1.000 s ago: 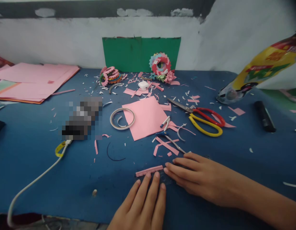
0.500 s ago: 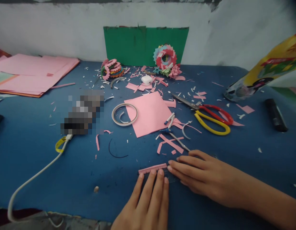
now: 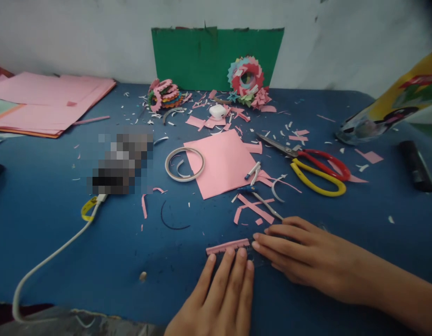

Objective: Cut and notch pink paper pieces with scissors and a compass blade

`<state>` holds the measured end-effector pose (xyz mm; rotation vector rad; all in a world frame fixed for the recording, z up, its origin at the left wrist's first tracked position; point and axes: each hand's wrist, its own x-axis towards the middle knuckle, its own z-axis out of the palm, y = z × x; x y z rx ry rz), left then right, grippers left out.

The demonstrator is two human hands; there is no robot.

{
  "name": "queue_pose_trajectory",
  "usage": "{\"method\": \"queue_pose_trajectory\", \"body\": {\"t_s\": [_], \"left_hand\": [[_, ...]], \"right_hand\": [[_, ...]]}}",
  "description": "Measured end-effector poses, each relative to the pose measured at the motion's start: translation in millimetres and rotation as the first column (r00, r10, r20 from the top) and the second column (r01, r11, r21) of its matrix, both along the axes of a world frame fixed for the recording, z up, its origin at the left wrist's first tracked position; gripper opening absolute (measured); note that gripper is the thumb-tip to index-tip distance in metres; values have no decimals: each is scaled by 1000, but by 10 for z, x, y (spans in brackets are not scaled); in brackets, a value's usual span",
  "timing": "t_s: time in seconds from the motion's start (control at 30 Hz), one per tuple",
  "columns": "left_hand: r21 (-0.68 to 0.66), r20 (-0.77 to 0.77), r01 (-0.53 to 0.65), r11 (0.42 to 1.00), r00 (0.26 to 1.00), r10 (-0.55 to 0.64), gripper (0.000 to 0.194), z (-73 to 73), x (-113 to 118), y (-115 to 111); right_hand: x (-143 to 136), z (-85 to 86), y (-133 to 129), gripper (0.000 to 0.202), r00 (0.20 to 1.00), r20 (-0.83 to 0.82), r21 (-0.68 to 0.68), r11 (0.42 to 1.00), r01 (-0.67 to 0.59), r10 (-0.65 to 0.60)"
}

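My left hand (image 3: 225, 294) lies flat with its fingers stretched out, the tips at the near edge of a narrow folded pink paper strip (image 3: 228, 246). Beneath those fingertips is a see-through plastic piece with small marks, which looks like a ruler; my fingers hide most of it. To the right, my right hand (image 3: 303, 254) rests with its fingers extended, the tips close to the strip's right end. A thin white stick (image 3: 272, 208) runs up to its fingers. Whether that hand touches the stick or the strip, I cannot tell.
Beyond my hands lie a pink paper square (image 3: 225, 163), a tape roll (image 3: 167, 172) and red-and-yellow scissors (image 3: 317, 172). Paper scraps are scattered around. Pink sheets (image 3: 86, 91) are stacked at the left, near a cable (image 3: 53, 256). Paper rings (image 3: 246, 79) stand at the back.
The view has shifted slightly, so most things appear a little further right. Both hands keep nearly the same places beside the pink strip.
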<state>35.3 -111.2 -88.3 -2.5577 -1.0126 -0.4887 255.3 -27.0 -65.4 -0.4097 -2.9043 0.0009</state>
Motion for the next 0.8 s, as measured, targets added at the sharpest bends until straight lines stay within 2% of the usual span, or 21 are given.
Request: {"method": "queue_pose_trajectory", "body": {"t_s": [0.8], "left_hand": [[-49,20,-21,999,1000,22,39,-12,50,-13]], "right_hand": [[-7,23,4,30,999,33,25,1000,7,-8]]}}
